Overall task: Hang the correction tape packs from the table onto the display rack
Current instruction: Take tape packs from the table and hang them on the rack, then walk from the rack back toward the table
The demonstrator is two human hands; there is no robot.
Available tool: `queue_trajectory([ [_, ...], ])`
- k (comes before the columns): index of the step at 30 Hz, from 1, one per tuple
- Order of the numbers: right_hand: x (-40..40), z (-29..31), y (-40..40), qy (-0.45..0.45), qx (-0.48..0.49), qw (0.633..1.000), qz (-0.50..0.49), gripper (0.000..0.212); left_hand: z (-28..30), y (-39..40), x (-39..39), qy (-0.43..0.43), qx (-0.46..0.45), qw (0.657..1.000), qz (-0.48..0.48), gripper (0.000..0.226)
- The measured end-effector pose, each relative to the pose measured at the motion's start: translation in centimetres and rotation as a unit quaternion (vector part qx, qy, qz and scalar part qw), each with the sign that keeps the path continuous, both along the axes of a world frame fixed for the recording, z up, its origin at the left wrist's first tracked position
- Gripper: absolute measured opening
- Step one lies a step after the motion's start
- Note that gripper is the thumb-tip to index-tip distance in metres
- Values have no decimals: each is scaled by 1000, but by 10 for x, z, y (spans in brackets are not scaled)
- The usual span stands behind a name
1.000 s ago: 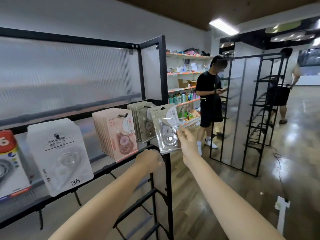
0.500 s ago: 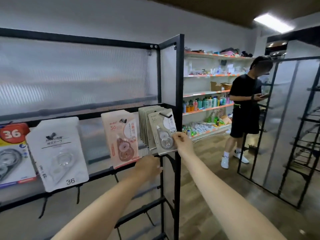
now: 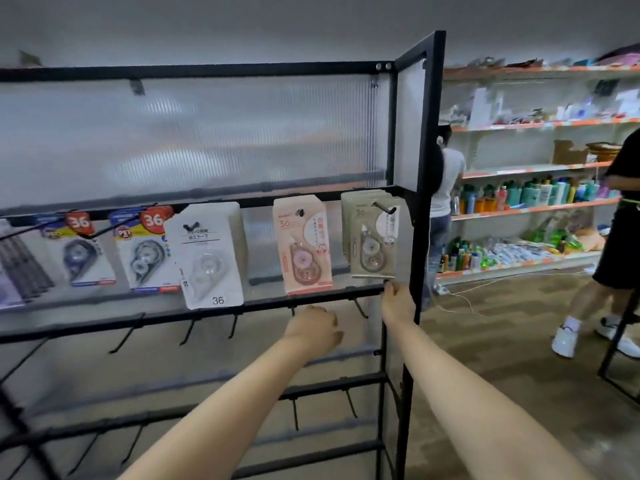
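The grey pack on the rack peg is pinched at its bottom edge by the right hand; the left hand, loosely curled, holds nothing. Before release, the pack is best slid fully back.

My rack is black with ribbed frosted panels. At three o'clock hang my beige packs, then pink, white, and red-and-blue ones.

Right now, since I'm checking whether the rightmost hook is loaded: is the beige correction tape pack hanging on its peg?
Yes, the beige correction tape pack hangs from the black peg through its top hole, at the front of a stack.
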State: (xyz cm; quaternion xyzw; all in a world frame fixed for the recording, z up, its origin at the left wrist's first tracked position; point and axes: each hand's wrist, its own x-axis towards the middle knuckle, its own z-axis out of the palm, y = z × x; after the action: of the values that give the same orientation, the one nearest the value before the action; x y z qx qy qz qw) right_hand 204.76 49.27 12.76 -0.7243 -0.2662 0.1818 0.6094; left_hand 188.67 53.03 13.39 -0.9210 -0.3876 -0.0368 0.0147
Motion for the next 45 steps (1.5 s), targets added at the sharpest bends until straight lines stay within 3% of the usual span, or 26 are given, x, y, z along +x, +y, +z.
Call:
queue_trajectory([
  [4,-48,-26,-6,-92,-12,994,59,22,-5,0,-40,-8,-4,998,69,39],
  [7,-91,-31,8,-224,-25,962,152,16,1,3,-83,-3,-18,992,123,40],
  [11,-166,-18,27,-350,-25,895,276,20,12,1,-158,-3,-3,978,206,38],
  [16,-280,-7,39,-465,-65,785,405,32,18,-11,-275,24,9,951,309,24],
  [20,-388,-14,42,-535,-36,693,482,37,10,-29,-387,68,25,923,377,35],
  [28,-660,-32,23,-596,-13,525,607,30,-8,-109,-634,105,-29,836,537,45],
  [33,-827,-40,-21,-601,31,448,661,40,-18,-174,-772,105,-51,771,625,45],
  [40,-984,-69,-85,-611,73,313,724,42,-49,-246,-899,82,-91,670,732,44],
  [45,-1085,-87,-95,-595,86,264,754,42,-76,-270,-977,53,-114,631,765,42],
])
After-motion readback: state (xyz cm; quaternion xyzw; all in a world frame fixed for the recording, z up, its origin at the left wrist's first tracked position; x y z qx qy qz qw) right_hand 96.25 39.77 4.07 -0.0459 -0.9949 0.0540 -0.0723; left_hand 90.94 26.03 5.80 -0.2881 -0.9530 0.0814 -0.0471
